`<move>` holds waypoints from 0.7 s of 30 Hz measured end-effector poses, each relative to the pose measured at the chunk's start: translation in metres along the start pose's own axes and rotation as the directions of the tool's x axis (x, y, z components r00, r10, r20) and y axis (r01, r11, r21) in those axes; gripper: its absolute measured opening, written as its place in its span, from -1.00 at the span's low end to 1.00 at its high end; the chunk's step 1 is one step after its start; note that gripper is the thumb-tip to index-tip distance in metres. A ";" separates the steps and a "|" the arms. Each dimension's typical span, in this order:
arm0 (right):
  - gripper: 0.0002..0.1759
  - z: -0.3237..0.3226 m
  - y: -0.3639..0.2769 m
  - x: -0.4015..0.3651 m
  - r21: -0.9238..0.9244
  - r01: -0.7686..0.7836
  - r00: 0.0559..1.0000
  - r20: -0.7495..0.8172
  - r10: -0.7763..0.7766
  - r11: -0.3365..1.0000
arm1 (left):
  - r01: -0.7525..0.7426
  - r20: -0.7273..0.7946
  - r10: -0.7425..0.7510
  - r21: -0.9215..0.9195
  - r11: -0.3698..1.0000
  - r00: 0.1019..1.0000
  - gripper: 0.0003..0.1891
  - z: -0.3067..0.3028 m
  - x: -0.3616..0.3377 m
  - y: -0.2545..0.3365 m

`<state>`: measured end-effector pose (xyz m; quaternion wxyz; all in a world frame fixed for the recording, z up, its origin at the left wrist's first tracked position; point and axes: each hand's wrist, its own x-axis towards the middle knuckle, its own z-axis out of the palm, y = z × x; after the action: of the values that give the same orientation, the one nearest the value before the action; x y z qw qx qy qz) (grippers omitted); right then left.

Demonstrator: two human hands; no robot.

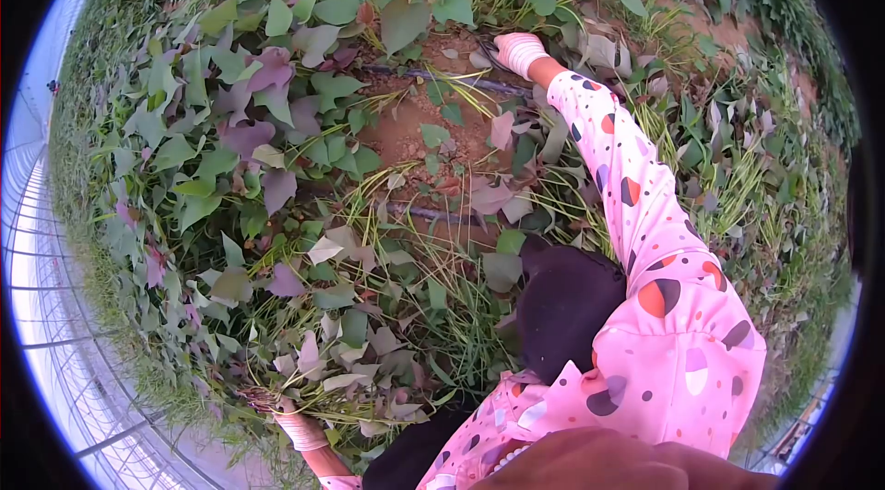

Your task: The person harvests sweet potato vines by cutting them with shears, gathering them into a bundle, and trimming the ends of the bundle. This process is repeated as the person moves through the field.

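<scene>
At the lower left, my left hand [300, 425], in a pale striped glove, is closed round a bundle of vine stems [263, 398] with leaves hanging over it. Far out at the top centre, my right hand [521, 54], gloved the same way, is closed on a dark-handled tool [487, 49], mostly hidden among leaves. Bare reddish soil [415, 130] and a dark hose [442, 78] lie just left of and below the right hand. The hands are far apart.
Leafy vines [184, 140] with green and purple leaves spread on both sides. Another stretch of dark hose [433, 213] crosses the soil nearer me. My dark-clad knee [572, 306] is among the vines. A greenhouse frame [55, 342] curves along the left edge.
</scene>
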<state>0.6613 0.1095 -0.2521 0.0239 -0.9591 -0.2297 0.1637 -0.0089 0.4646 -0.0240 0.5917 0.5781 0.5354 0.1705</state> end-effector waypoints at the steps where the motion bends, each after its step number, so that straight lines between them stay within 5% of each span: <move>1: -0.56 0.001 0.001 -0.005 0.023 0.037 0.998 -0.047 -0.036 0.999 | -0.001 -0.003 0.001 0.001 1.000 1.000 -0.42 0.001 -0.004 0.002; 6: -0.46 -0.001 -0.005 -0.006 0.153 0.048 0.985 -0.173 -0.022 0.987 | -0.034 0.030 0.032 0.038 0.999 0.999 -0.41 -0.004 -0.001 0.000; 9: -0.47 -0.014 -0.017 0.015 0.585 -0.129 0.896 -0.278 0.347 0.801 | 0.011 0.017 -0.010 -0.057 0.998 1.000 -0.50 -0.014 0.005 -0.009; 10: -0.47 -0.021 -0.019 0.025 0.713 -0.193 0.869 -0.195 0.455 0.675 | 0.007 0.015 -0.006 -0.058 0.998 1.000 -0.50 -0.013 0.005 -0.009; 12: -0.45 -0.032 -0.027 0.042 0.772 -0.211 0.717 -0.295 0.631 0.600 | -0.059 0.067 0.053 0.098 0.993 0.996 -0.40 -0.010 0.005 -0.011; 14: -0.49 -0.036 -0.026 0.066 0.794 -0.306 0.696 -0.191 0.692 0.526 | -0.028 0.091 0.022 0.062 0.998 0.996 -0.41 -0.007 0.003 -0.008; 17: -0.49 -0.007 -0.019 0.113 0.879 -0.392 0.690 0.086 0.719 0.272 | -0.079 0.085 0.057 0.286 0.955 0.995 -0.46 -0.005 0.001 -0.007; 18: -0.56 0.049 0.016 0.163 0.854 -0.365 0.706 -0.006 0.708 0.371 | -0.083 0.082 0.060 0.319 0.944 0.995 -0.48 -0.002 -0.001 -0.006; 20: -0.62 -0.001 -0.022 0.112 0.901 -0.361 0.693 0.087 0.716 0.240 | -0.019 0.058 0.016 0.058 0.998 0.998 -0.53 -0.003 0.003 -0.006; 21: -0.64 -0.019 -0.037 0.093 0.935 -0.321 0.660 0.109 0.743 0.149 | -0.125 0.006 0.130 0.338 0.933 0.991 -0.55 0.001 0.001 0.001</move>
<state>0.7294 0.1849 -0.2576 0.5225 -0.8048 0.2737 0.0663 -0.0069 0.4648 -0.0233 0.4672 0.7030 0.5228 0.1188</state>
